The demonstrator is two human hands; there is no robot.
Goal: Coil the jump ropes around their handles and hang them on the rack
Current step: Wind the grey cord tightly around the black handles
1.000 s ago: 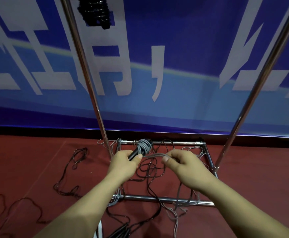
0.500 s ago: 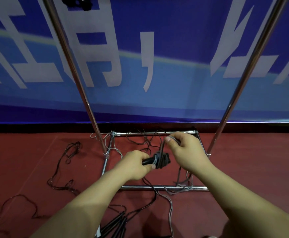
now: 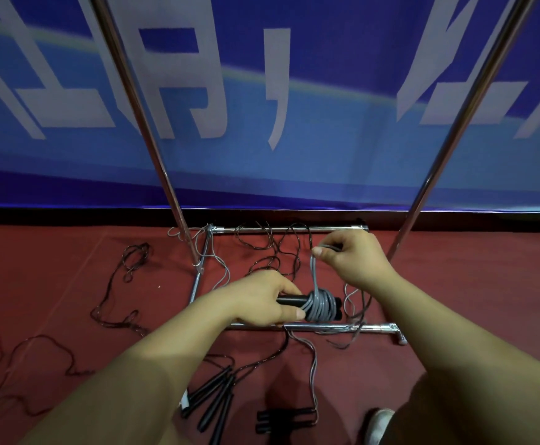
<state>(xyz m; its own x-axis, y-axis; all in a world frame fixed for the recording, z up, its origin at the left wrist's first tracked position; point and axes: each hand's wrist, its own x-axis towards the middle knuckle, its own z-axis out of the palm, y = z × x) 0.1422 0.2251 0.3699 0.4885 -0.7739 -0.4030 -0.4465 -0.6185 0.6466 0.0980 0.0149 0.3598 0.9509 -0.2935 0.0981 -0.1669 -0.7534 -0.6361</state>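
Several turns of grey rope (image 3: 318, 305) sit wound around the pair of black handles (image 3: 294, 300) I hold level in front of me, just above the near bar of the rack's base. My left hand (image 3: 262, 300) grips the handles at their left end, fingers curled over the top and thumb tucked beneath, right against the edge of the coil. From the coil a doubled length of the grey rope rises straight up to my right hand (image 3: 349, 258), which pinches it between thumb and curled fingers, up and to the right of the bundle. The two hands are near each other but not touching, joined only by that taut stretch of rope.

Under them stands the rack (image 3: 294, 326), its chrome base frame a rectangle on the red floor (image 3: 69, 252), with two slanting poles rising out of view. Loose dark ropes (image 3: 272, 252) lie tangled inside the frame, and more grey rope trails over the near bar toward me. Another dark rope (image 3: 124, 284) sprawls on the floor left of the frame. Close to my feet lie more black handles (image 3: 214, 396), some side by side, and a further pair (image 3: 281, 419) with grey rope running from them. Behind the rack hangs a blue banner (image 3: 326, 139) with large white characters. A bit of my shoe (image 3: 379, 422) shows at the bottom right.
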